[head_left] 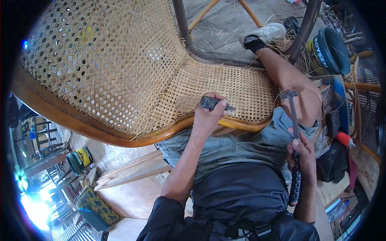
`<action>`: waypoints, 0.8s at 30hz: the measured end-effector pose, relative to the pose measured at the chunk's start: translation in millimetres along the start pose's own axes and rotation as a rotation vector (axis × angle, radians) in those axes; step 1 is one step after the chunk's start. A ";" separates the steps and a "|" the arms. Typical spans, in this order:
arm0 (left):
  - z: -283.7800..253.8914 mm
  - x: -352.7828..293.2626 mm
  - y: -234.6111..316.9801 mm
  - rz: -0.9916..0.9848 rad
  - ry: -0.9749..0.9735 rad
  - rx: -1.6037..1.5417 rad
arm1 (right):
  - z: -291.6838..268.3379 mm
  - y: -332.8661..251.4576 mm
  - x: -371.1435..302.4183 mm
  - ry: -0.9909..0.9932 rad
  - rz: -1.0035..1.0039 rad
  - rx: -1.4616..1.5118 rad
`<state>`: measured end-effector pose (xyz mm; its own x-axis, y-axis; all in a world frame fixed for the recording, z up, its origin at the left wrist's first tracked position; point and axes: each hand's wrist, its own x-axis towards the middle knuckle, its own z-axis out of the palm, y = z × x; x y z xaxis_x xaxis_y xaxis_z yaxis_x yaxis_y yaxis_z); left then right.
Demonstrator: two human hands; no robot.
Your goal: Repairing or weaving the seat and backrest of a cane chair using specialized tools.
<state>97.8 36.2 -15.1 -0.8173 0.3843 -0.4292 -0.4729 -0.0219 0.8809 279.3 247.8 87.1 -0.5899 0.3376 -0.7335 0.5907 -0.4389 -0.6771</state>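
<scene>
plainly, both hands are busy. the left hand [208, 118] has its fingers closed around a short tool [208, 103] with a dark, wrapped handle, and the thin metal end of the tool points to the right, low over the woven seat [237, 82] of the chair. from this angle i cannot tell whether that tip touches the cane. the right hand [302, 156] grips a hammer [295, 120] by its dark handle, the thumb lying along it and the fingers wrapped round; the hammer's head is up beside the bent knee, well apart from the short tool.

the chair lies across the upper left and middle, its seat just above the lap in grey-green shorts [241, 148]. its curved wooden frame [169, 131] sweeps along the near edge, and its large woven back [100, 60] fills the upper left, with loose cane ends poking out along the frame.

beyond the seat, cut cane bits [227, 39] are scattered on the floor near a light shoe [269, 34]. on the right is a dark teal bucket [339, 52], with a red bottle [343, 139] lower down. at the lower left are another bucket [79, 160] and some wooden boards [132, 173].
</scene>
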 end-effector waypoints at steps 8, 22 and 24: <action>10.3 0.3 2.2 -0.047 0.053 0.027 | -5.8 6.1 -4.2 0.020 0.020 0.059; 18.6 7.1 16.7 0.076 -0.127 0.348 | 53.6 13.3 21.6 -0.154 0.231 0.146; 12.5 2.8 16.5 0.089 -0.115 0.327 | 67.1 20.9 27.7 -0.238 0.268 0.099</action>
<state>91.8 48.5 0.7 -0.7996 0.4957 -0.3390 -0.2561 0.2291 0.9391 238.3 192.2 56.6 -0.5399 0.0020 -0.8417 0.6924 -0.5676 -0.4455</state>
